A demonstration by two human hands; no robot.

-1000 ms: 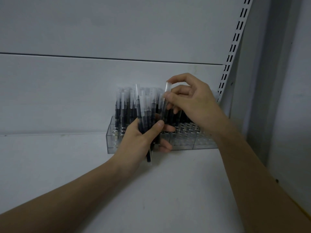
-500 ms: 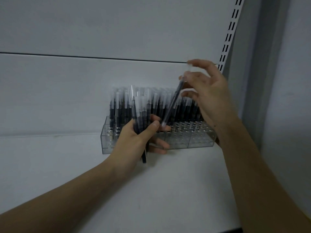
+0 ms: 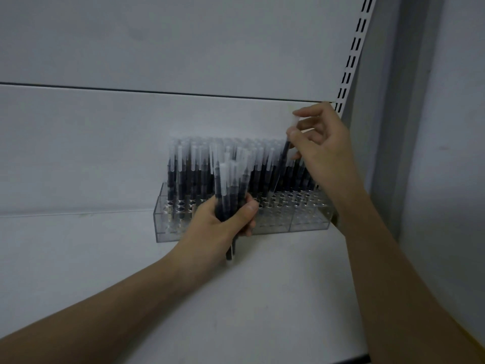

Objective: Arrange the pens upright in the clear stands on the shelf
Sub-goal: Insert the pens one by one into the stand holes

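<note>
One pen (image 3: 284,153) is pinched near its frosted cap in the right hand (image 3: 324,151), tilted with its dark lower end down among the pens already standing (image 3: 199,169) toward the right of the clear stand (image 3: 309,219). The stand sits on the white shelf (image 3: 262,298), hard against the back panel. A bundle of spare pens (image 3: 231,190) is clenched upright in the left hand (image 3: 223,227), thumb across the front, just in front of the stand's middle; their lower ends poke out below the palm.

These pens look light, stiff and smooth, so they should slide easily into a hole yet could slip from a loose pinch. The upper barrel just under the cap seems the sensible hold, leaving the tip free to find its socket. The stand is probably light plastic too and may shift if nudged.

The right forearm reaches in from the near right, wrist bent, thumb and forefinger grasping the pen, the other fingers curled loosely behind. Whether the tip has entered a hole is unclear, since the standing pens hide it.
</note>
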